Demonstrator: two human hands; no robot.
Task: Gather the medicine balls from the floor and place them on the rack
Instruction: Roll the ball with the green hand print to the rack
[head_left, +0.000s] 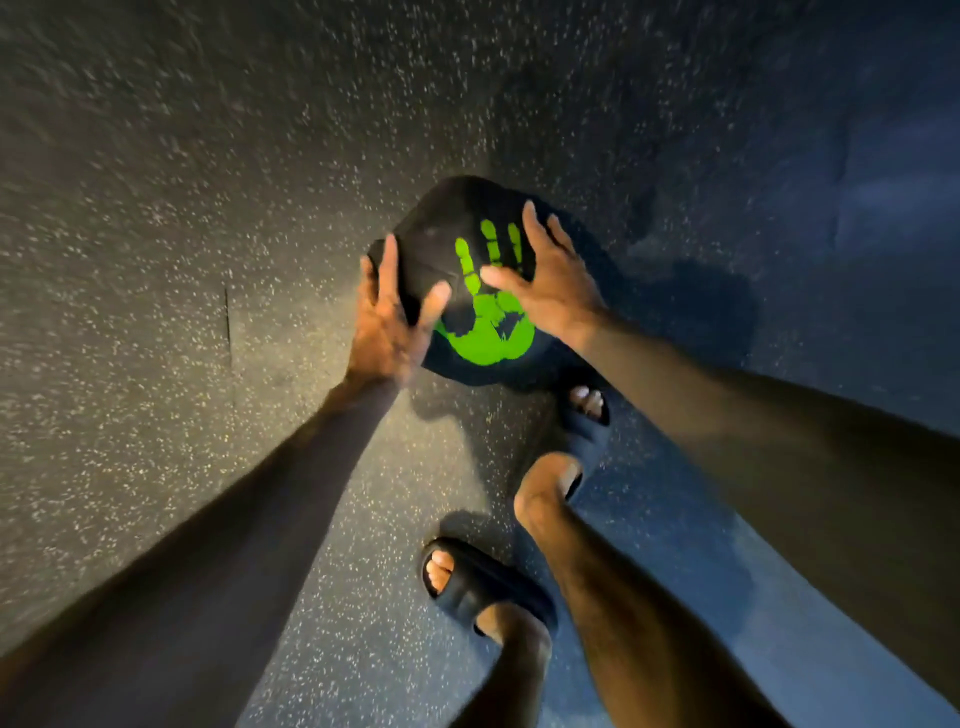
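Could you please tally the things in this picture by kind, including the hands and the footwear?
Medicine ball, black with a green handprint: 1
Hands, left hand and right hand, both on the ball: 2
Black sandals: 2
Total: 5

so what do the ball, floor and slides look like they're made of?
Ball: probably a matte black rubber or vinyl shell; seam lines, slightly lumpy outline, printed green handprint.
Floor: likely speckled rubber gym flooring; dark matte with pale flecks.
Slides: apparently moulded foam; thick, smooth, seamless black.
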